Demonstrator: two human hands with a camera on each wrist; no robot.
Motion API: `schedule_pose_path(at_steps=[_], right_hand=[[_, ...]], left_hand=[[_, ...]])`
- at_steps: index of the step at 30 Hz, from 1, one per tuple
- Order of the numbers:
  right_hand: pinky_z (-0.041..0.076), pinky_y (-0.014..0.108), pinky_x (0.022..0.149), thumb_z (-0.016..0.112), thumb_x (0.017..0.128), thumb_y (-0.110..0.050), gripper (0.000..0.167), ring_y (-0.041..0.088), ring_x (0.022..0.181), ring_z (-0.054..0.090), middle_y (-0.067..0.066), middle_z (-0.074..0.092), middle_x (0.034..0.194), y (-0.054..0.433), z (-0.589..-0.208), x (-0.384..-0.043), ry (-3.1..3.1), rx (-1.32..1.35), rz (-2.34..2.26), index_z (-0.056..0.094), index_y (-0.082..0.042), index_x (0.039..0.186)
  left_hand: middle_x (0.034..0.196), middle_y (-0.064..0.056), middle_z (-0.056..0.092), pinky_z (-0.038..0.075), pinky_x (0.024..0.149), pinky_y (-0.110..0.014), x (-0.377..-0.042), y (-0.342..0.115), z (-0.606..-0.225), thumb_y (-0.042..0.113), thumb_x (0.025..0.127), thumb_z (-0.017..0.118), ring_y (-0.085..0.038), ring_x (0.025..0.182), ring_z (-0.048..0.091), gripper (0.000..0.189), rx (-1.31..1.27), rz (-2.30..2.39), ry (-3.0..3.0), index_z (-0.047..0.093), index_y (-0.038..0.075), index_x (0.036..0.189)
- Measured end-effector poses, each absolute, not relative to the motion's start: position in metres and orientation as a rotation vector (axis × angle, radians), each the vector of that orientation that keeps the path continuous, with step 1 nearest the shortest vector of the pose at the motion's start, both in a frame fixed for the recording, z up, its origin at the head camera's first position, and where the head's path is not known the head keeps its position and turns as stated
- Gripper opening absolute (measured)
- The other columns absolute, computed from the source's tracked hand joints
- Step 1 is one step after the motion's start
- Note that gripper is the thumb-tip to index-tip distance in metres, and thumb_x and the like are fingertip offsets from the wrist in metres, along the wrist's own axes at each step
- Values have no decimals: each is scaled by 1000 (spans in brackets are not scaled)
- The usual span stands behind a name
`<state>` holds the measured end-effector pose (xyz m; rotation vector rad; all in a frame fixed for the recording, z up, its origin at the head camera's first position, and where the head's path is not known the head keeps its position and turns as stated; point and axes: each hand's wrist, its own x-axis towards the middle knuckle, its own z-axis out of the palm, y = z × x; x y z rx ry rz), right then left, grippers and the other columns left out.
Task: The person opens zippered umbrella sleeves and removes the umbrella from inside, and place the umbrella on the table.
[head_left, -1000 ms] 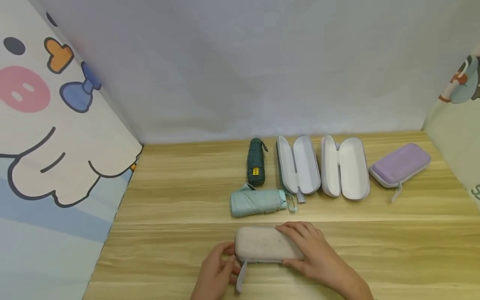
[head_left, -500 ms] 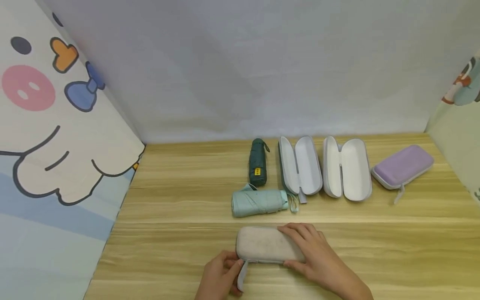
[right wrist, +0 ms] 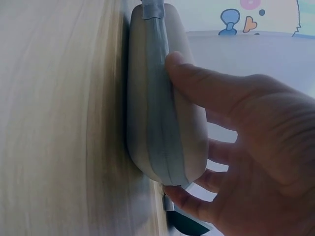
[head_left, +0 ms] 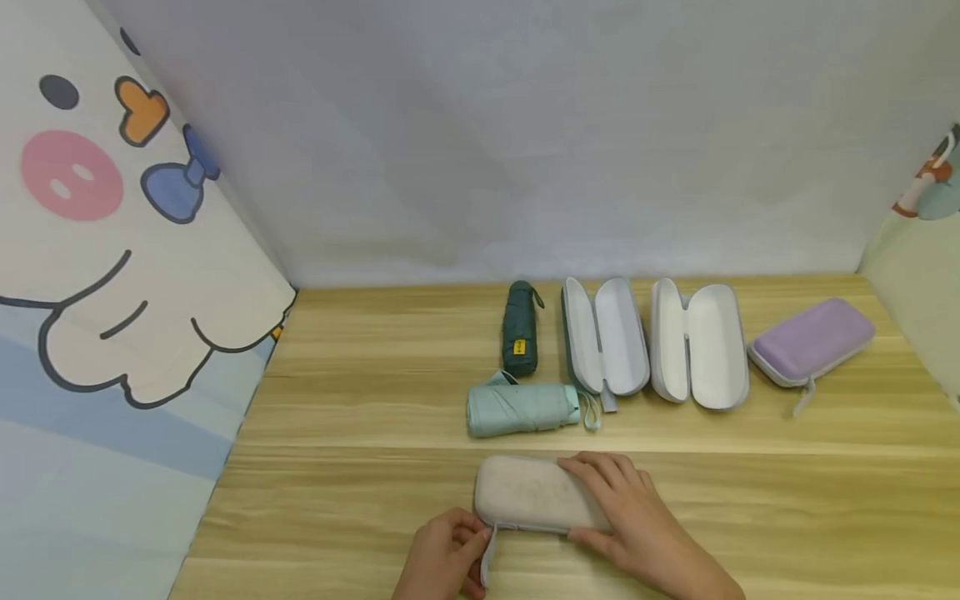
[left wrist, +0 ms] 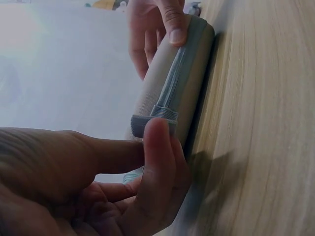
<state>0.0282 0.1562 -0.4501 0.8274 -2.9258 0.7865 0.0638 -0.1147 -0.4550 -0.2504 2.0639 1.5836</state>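
A beige hard zip case (head_left: 536, 493) lies closed and lengthwise near the front of the table, with a grey zip along its near side. My right hand (head_left: 641, 521) grips its right end, the thumb (right wrist: 189, 73) on the near side and the fingers over the top and far end. At the left end, my left hand (head_left: 447, 552) pinches the grey zipper pull (left wrist: 152, 125) between thumb and finger. Part of the pull's strap (head_left: 488, 558) hangs below, beside the fingers. Behind the case lies a folded light-green umbrella (head_left: 522, 408).
A folded dark-green umbrella (head_left: 520, 329) lies farther back. Two zip cases, one dark green (head_left: 622, 337) and one pale lilac (head_left: 716, 346), stand open with white insides. A purple closed case (head_left: 812, 337) lies at right. A white backdrop (head_left: 525, 150) rises behind the table.
My left hand has drawn its fingers in from the case's left end to the zipper pull. The right hand keeps its grip; the head view has shifted slightly.
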Motion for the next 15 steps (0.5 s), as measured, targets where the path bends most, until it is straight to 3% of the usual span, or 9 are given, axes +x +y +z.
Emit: schedule_pose_path(at_steps=[6,15], right_hand=[[46,42,90,90,76,-41,85,24,128,54,-1,58,141,156,-452,30,-2941,792,769,52,-25,151],[46,41,90,92,73,-41,85,24,127,54,0,59,139,153,-455,33,-2916,791,764,56,-24,148]], left_hand=[[76,-1,66,48,42,-25,62,-115,-455,11,99,67,-8,48,53,12,-192,1494,2200,68,-1,100],[69,12,63,41,53,-20,66,-112,-455,17,90,76,3,56,48,7,-93,1181,2642,70,16,85]])
